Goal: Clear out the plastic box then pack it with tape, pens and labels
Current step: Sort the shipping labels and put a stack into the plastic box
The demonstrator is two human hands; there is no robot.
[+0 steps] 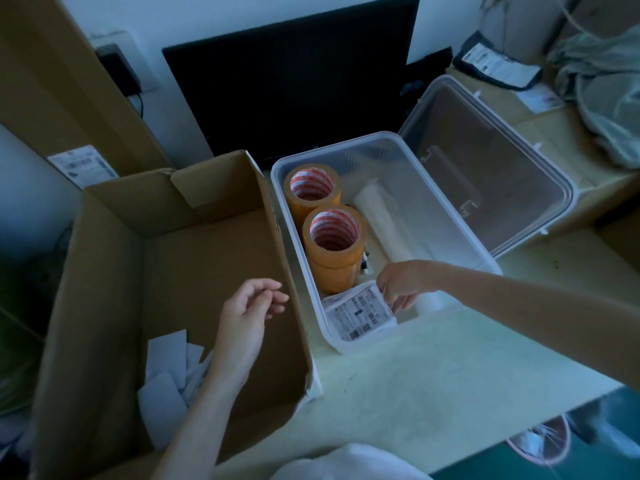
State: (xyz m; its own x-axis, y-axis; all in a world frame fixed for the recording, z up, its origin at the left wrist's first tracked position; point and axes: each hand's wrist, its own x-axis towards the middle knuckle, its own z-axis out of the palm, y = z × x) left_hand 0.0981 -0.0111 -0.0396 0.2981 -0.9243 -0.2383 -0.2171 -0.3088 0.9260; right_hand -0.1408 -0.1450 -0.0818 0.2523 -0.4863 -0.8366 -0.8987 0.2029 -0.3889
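The box (408, 161) is a clear plastic tub with rounded corners and a thick pale rim, standing open on the desk (433, 375) just right of a carton (114, 258). Its lid (491, 168), clear too and with clip tabs along the edge, leans against the far right side of the box. Inside, along the left wall, stand two stacks of tan tape (334, 244), glossy rolls with red-and-white striped cores, one stack behind the other. Beside them a long white roll (384, 220), matte and cylindrical, lies lengthwise down the middle. Between tape and roll something small and dark shows, perhaps pens (365, 263), though the light is too dim to be sure. At the near end lies a flat packet of labels (360, 315), white with printed barcodes, slightly tilted against the wall. The right hand (401, 284) reaches into the box from the right, its fingers curled and pinching the packet's upper right corner. The left hand (249, 306) hovers over the carton, fingers loosely bent and holding nothing. The carton is plain brown corrugated board with its flaps up, and crumpled white paper (166, 382) lies in its near corner. A black monitor (294, 81) stands behind the box.
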